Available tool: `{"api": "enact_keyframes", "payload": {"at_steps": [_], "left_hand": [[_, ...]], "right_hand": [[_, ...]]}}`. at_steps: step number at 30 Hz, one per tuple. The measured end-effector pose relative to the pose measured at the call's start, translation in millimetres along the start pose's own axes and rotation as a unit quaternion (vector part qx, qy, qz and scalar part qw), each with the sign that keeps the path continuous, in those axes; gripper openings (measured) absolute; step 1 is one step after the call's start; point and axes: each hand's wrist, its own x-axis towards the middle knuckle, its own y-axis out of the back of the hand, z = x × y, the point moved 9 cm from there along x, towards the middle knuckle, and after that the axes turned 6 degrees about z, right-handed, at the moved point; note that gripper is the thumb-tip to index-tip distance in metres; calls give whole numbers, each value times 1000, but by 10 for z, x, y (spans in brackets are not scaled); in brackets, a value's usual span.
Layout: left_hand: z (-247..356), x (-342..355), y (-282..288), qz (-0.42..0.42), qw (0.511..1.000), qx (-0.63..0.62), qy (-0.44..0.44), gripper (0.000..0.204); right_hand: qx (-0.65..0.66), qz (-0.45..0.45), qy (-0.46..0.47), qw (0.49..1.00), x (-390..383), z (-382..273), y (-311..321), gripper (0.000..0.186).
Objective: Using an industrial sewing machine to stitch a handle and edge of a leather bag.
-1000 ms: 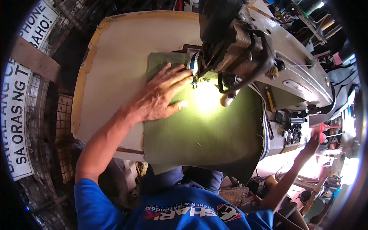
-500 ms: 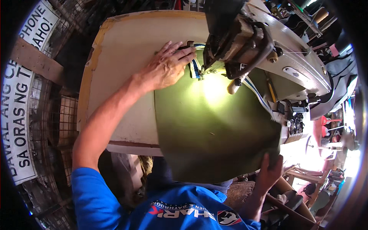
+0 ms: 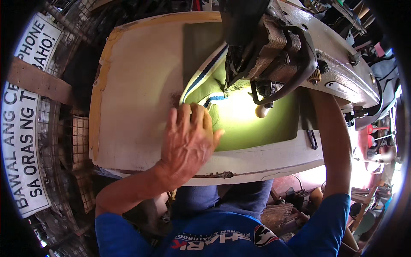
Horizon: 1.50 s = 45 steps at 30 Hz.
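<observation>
A green cloth [image 3: 252, 139] lies under the head of a sewing machine [image 3: 276, 51], brightly lit near the needle. A white-and-blue striped strip [image 3: 203, 70] curves down its left side, then bends back toward the presser foot. My left hand [image 3: 190, 139] is palm down left of the needle. Its bent fingertips hold down the strip at the bend, and the thumb stands apart on the cloth. My right forearm [image 3: 334, 132] reaches under the machine's arm at the right. The right hand itself is hidden there, so its grip does not show.
The pale table [image 3: 132, 103] has worn, taped edges. A small dark metal tool [image 3: 312, 139] lies near its right front. A round bulb [image 3: 261, 112] hangs beside the needle. Wire mesh [image 3: 79, 143] and a white sign [image 3: 25, 145] stand at the left.
The cloth has turned and no longer hangs over the front edge. My left hand has come nearer along the strip. My right hand has left the cloth's near corner and gone behind the machine's arm.
</observation>
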Motion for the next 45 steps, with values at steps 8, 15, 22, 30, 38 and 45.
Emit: {"api": "enact_keyframes", "payload": {"at_steps": [8,15,22,30,38,45], "left_hand": [[-207,322,-13,122,973,-143,-131,34],[-287,355,-104,110,948,-260,-148,27],[-285,379,-106,105,955,-210,-182,29],[-288,332,-114,117,952,-221,-177,29],[-263,339,-104,107,954,-215,-181,28],[-247,288,140,206,931,-267,-140,33]], "right_hand": [[163,-30,-159,973,-575,-294,848,22],[246,2,108,963,-474,-1412,1034,36],[302,38,2,952,-515,-1515,1048,39],[328,-27,-2,944,-376,-1399,990,37],[367,88,25,926,-266,-1415,992,36],[348,60,26,935,-321,-1434,897,34]]}}
